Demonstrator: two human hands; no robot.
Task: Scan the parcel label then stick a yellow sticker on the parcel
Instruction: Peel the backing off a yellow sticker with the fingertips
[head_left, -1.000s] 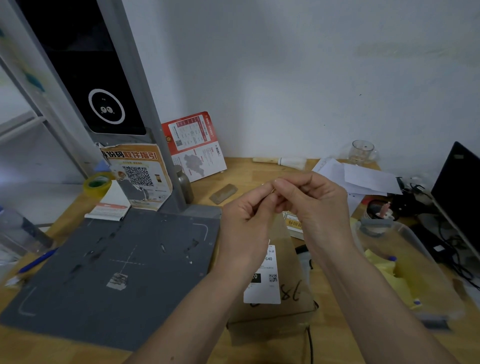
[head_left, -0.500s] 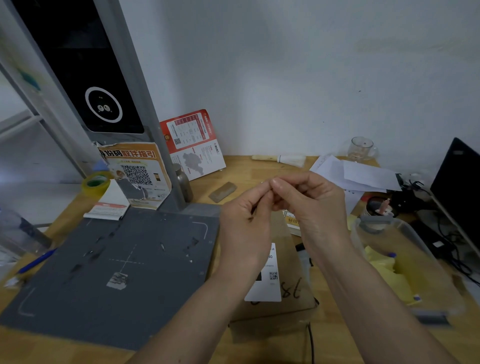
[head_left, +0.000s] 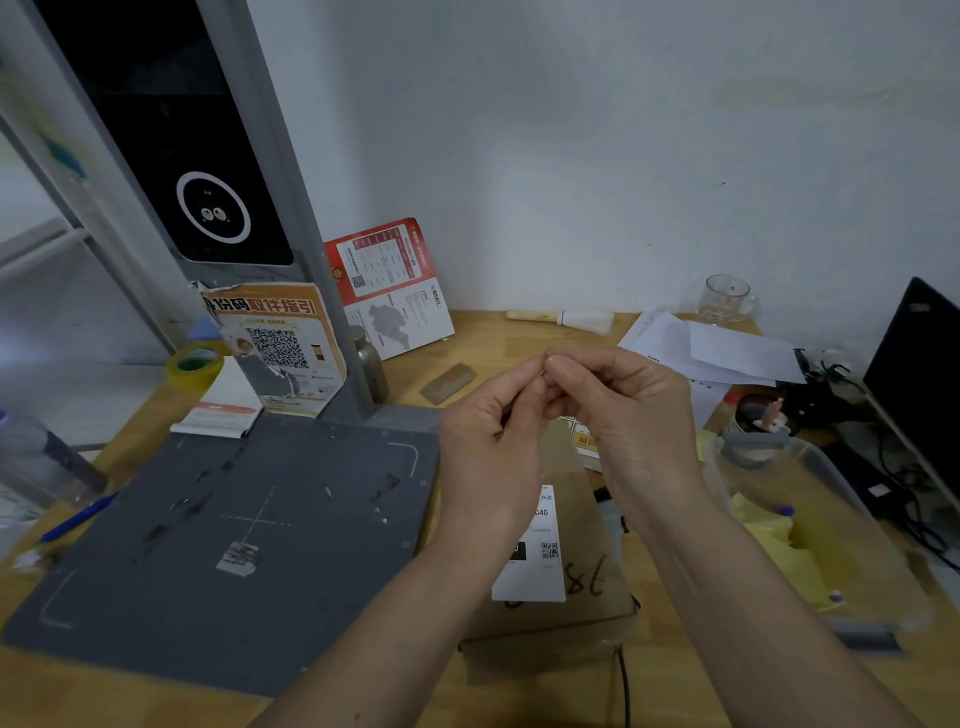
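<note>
The parcel is a brown cardboard box lying on the wooden desk, with a white label on top and "78" written beside it. My left hand and my right hand hover above its far end. Their thumbs and forefingers are pinched together on a tiny thin piece, seen edge-on. It looks like a sticker, but its colour is too small to tell. My left wrist hides part of the label.
A grey scanning mat lies left of the parcel under a scanner post. A clear plastic tub with yellow stickers sits to the right. A laptop, cables, papers, a glass mug and a tape roll ring the desk.
Both hands stay pinched together above the parcel and the fingertips shift only slightly. The parcel has not moved.
</note>
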